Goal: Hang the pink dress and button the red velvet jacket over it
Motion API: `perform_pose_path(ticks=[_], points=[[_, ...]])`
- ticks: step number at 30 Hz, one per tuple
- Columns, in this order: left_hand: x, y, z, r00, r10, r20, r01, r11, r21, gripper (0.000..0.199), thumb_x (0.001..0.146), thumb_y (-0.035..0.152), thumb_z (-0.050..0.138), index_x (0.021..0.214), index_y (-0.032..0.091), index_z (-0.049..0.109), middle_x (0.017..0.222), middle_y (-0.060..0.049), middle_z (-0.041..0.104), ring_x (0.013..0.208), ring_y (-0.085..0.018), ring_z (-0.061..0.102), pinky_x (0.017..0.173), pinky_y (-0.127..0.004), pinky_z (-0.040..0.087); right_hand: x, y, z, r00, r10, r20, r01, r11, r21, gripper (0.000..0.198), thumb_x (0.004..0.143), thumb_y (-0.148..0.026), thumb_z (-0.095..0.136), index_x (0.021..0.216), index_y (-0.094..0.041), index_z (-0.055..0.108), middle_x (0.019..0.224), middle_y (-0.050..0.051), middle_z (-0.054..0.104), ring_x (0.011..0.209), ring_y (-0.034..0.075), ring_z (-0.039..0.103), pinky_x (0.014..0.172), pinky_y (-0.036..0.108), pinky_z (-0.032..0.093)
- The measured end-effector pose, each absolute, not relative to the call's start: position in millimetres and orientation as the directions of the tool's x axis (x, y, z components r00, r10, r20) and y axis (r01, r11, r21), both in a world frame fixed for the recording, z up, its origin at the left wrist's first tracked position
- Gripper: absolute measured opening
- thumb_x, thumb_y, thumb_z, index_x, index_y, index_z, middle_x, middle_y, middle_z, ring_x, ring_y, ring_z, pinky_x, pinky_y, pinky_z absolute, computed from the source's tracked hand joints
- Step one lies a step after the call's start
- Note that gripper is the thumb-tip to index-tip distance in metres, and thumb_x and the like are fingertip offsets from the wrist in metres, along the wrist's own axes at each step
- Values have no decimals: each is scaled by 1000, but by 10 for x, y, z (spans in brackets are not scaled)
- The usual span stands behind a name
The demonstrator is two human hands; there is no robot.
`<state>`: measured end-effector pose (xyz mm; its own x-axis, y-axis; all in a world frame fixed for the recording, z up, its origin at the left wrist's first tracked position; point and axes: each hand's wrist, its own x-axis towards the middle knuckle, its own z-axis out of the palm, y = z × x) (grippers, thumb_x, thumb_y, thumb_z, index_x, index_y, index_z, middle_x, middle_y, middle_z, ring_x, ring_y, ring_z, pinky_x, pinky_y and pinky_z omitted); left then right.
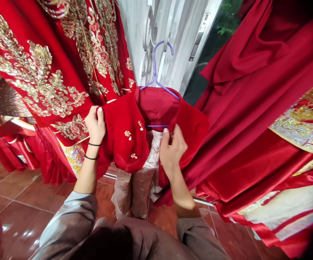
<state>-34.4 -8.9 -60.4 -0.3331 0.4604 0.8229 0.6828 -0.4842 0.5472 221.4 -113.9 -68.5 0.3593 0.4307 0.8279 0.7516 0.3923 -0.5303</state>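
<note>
A short red jacket [126, 119] with small gold flower ornaments hangs in front of me on a purple hanger [155, 72]. At the jacket's left shoulder side, my left hand [95, 124] is closed with the red cloth between its fingers. My right hand [174, 151] pinches the jacket's front edge on the right, just below the neck opening. Under the jacket a pale patterned garment [155, 148] shows through the gap. The cloth inside my right fingers is partly hidden.
Red gowns with gold sequin embroidery [45, 72] hang at the left. More plain red cloth [253, 79] and embroidered skirts hang at the right. Behind the hanger stands a white door with metalwork [183, 39]. The floor [18, 216] has shiny reddish tiles.
</note>
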Motion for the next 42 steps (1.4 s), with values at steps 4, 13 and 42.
perform_pose_path(ticks=[4, 13, 42], points=[[-384, -25, -783, -382, 522, 762, 675, -406, 616, 49, 98, 54, 30, 77, 17, 55, 66, -1, 48, 66, -17, 51, 73, -34, 46, 2020, -914, -866, 219, 632, 743, 749, 379, -543, 46, 95, -29, 36, 132, -11, 55, 114, 17, 67, 107, 26, 67, 92, 40, 56], [290, -696, -992, -299, 379, 876, 795, -409, 449, 60, 87, 54, 52, 131, 12, 48, 127, -20, 55, 121, -34, 50, 106, -50, 38, 1933, -1203, -1286, 354, 640, 682, 663, 342, -666, 63, 90, -29, 49, 148, -13, 30, 140, 19, 54, 125, 25, 58, 102, 41, 52], [476, -479, -347, 592, 644, 484, 426, -761, 490, 28, 82, 39, 59, 95, 16, 68, 89, -6, 71, 77, -18, 61, 79, -30, 48, 1505, -1317, -1566, -124, 770, 626, 348, 625, -699, 43, 91, -35, 54, 129, -17, 59, 132, 13, 62, 125, 22, 58, 108, 36, 48]])
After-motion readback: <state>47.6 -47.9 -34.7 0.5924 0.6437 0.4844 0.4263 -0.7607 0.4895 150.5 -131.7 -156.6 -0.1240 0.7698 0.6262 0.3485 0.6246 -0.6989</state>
